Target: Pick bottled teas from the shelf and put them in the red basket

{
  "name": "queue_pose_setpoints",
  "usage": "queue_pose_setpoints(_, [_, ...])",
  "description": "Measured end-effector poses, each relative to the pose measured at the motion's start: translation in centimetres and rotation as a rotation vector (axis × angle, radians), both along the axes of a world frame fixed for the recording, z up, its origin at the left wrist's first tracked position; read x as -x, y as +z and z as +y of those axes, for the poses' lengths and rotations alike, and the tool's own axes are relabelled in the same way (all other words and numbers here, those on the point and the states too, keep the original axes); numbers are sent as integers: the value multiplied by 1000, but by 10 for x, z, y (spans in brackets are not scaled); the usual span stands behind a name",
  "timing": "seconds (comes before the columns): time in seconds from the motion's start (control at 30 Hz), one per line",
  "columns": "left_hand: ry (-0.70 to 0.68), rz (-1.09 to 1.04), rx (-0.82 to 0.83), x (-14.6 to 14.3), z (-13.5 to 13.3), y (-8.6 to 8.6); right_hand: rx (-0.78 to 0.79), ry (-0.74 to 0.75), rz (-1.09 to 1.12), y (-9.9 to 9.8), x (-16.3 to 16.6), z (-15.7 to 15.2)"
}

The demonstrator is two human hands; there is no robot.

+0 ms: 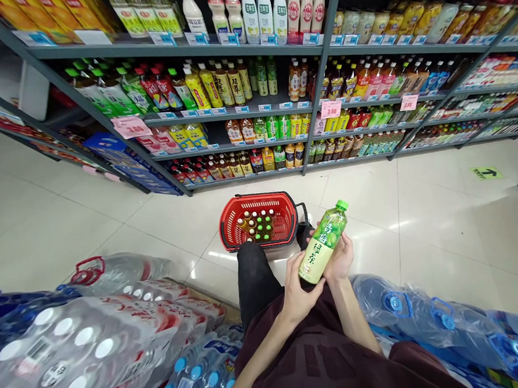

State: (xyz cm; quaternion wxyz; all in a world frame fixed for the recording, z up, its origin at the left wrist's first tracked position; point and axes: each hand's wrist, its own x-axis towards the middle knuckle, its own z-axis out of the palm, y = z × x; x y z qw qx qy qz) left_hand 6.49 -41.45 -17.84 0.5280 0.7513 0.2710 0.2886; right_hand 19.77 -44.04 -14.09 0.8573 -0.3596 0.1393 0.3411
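Observation:
A green tea bottle (323, 244) with a bright green cap is held between both my hands above my lap, its label facing up and its cap pointing away from me. My left hand (300, 286) is wrapped round its lower left side near the base. On the right side, my right hand (341, 259) grips the bottle, with part of its fingers hidden behind it. On the floor just beyond my knee stands a red shopping basket (229, 215) with several capped bottles (261, 226) upright inside, some with white caps and some with green.
Drink shelves (263, 110) stocked with bottles run across the far side, with pink price tags (332, 109) hanging from them. Shrink-wrapped bottle packs (82, 335) are piled at my left, and large water jugs (409, 309) at my right. Pale tiled floor (363, 193) lies between.

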Motion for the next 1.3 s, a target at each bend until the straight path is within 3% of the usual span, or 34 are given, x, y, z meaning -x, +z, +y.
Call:
queue_pose_setpoints(0.13, [-22, 3, 137, 4, -3, -8, -13, 7, -2, -7, 0, -4])
queue_pose_setpoints(0.27, [-72, 9, 291, 9, -5, -9, -25, 105, 26, -14, -2, -8])
queue_pose_setpoints(0.37, [-153, -32, 587, 10, -6, -4, -57, 161, 56, -12, -6, -9])
queue_pose_setpoints(0.47, [-238, -150, 892, 9, -5, 3, -96, 144, 59, -8, -10, -8])
queue_pose_setpoints(0.67, [-393, -294, 1086, 11, -1, -4, -112, 107, 47, -4, -13, -10])
queue_pose_setpoints(0.83, [-441, -325, 1322, 15, -4, -16, -138, 27, 10, 0, -10, -6])
queue_pose_setpoints(1.3, [-409, -383, 1441, 15, -9, -24, -132, 45, -5, -1, -10, -4])
